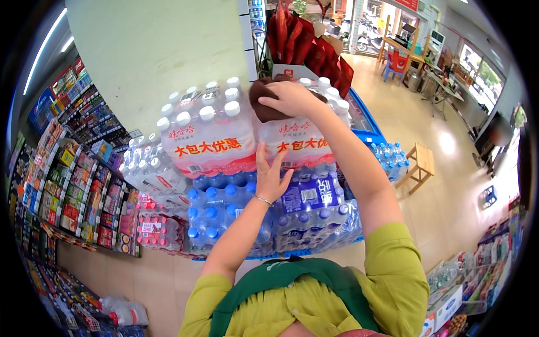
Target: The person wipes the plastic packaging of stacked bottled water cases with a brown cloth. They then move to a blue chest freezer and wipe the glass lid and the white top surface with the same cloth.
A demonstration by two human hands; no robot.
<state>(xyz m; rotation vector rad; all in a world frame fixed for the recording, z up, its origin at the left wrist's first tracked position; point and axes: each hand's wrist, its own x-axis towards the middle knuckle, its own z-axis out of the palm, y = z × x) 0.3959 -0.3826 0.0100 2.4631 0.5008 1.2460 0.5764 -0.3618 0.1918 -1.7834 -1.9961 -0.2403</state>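
My right hand lies on a dark brown cloth spread over the white caps of a shrink-wrapped pack of water bottles; its fingers press or hold the cloth. Fingers spread, my left hand rests against the front of that pack near its lower left corner and holds nothing. Beside it on the left stands a matching pack of bottles with white caps. Below are a pack with blue caps and one with purple caps and a purple label.
Smaller bottle packs stand at the left, with pink-capped ones below. Snack shelves line the far left. Red packages stand behind the stack, next to a pale wall. A wooden stool and a blue-edged chest are at the right.
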